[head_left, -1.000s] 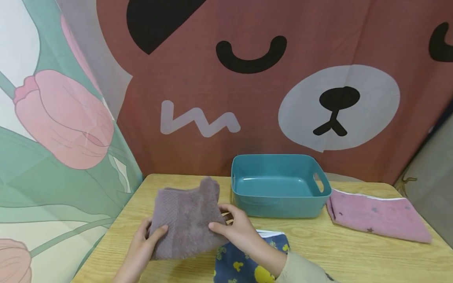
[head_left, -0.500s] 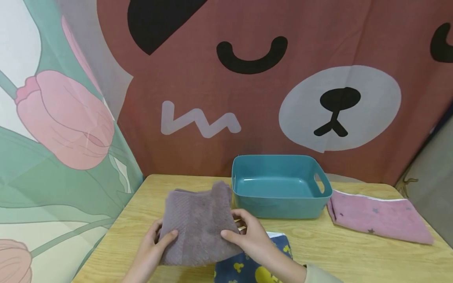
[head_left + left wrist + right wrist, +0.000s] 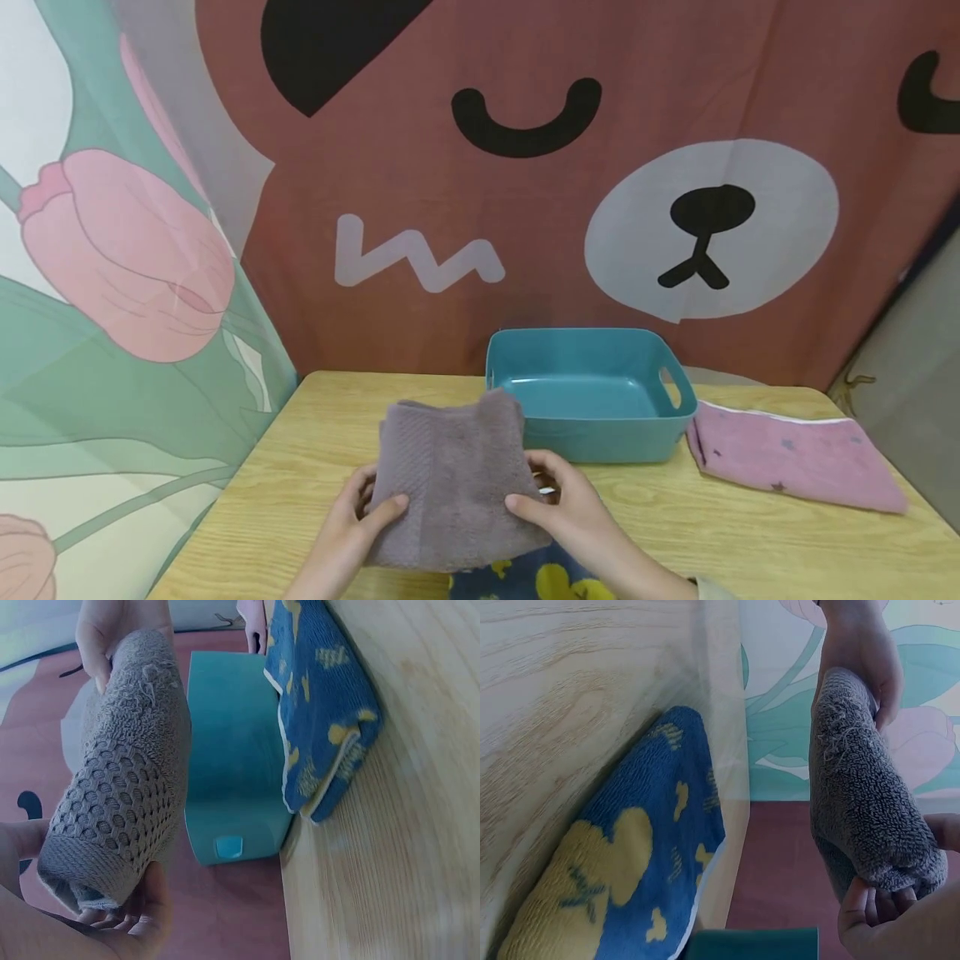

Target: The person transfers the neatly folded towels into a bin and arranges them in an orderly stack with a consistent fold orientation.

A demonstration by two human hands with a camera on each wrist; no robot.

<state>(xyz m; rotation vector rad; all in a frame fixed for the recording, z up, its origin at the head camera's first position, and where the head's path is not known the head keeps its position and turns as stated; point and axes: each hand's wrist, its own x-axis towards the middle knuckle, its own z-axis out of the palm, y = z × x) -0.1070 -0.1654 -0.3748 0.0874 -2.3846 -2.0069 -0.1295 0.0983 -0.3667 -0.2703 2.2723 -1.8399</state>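
A folded mauve-grey towel (image 3: 465, 483) is held up above the table between both hands. My left hand (image 3: 360, 521) grips its left edge, thumb on the near face and fingers behind. On the opposite edge, my right hand (image 3: 570, 508) pinches it the same way. The left wrist view shows the towel (image 3: 127, 780) folded in layers, with a honeycomb-woven band near the left hand (image 3: 82, 915). Beneath it, a folded navy towel with yellow figures (image 3: 645, 840) lies on the table, partly hidden in the head view.
Behind the held towel stands a teal plastic bin (image 3: 600, 437) with cut-out handles. To its right lies a folded pink towel (image 3: 802, 458) with stars. The wooden table (image 3: 285, 467) backs onto a bear-print curtain (image 3: 420, 333).
Both hands have carried the mauve-grey towel to the right and slightly toward the viewer. It now covers more of the navy towel and overlaps the bin's left corner in view.
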